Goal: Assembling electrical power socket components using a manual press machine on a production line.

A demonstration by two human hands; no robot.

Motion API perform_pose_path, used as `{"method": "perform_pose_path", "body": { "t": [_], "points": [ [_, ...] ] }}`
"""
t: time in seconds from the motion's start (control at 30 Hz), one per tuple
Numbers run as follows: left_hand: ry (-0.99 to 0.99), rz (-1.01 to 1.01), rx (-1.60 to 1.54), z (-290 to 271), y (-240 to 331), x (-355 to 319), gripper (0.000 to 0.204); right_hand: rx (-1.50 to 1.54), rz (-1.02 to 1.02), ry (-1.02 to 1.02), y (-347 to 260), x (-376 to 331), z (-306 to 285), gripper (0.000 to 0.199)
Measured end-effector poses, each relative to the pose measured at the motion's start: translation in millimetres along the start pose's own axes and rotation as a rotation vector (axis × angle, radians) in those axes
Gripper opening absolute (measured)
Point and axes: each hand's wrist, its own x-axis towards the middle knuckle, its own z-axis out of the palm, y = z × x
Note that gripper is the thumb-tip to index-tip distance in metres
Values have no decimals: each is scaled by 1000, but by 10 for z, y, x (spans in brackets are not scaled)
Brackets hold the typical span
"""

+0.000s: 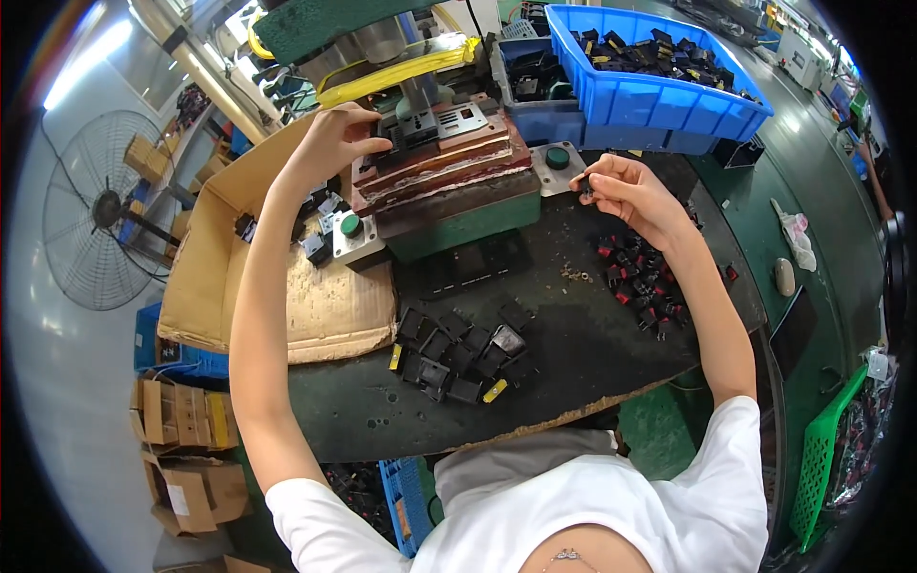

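My left hand [336,141] is at the left end of the metal fixture [460,120] on the bench press, thumb and fingers apart beside a black part [406,136] seated there. Whether the fingertips touch that part I cannot tell. At the right of the press, my right hand [626,196] pinches a small black part [586,192] between thumb and fingers. Below that hand spreads a pile of small black-and-red parts [650,282], possibly switches. Several black rectangular housings [463,353], some with yellow faces, lie near the front edge of the black worktop [349,420].
Green push buttons flank the press, one at left [351,225] and one at right [557,159]. A yellow-wrapped bar [401,74] crosses above the fixture. Blue bins [659,105] of black parts stand behind. An open cardboard box [215,258] is at left, a fan [105,210] beyond.
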Motion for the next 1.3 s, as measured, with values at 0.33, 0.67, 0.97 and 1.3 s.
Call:
{"method": "perform_pose_path", "body": {
  "t": [0.33,0.67,0.97,1.3],
  "points": [
    [59,-19,-348,117,-61,-36,27,-11,9,4,-32,-25,55,9],
    [302,46,-518,371,-111,-105,18,36,-20,-35,89,7,269,9],
    [239,88,-193,243,-61,-239,19,-559,-440,-45,-93,343,528,16],
    [562,-76,-119,519,169,-1204,9,-1027,-713,-12,-361,899,521,18]
  ]
}}
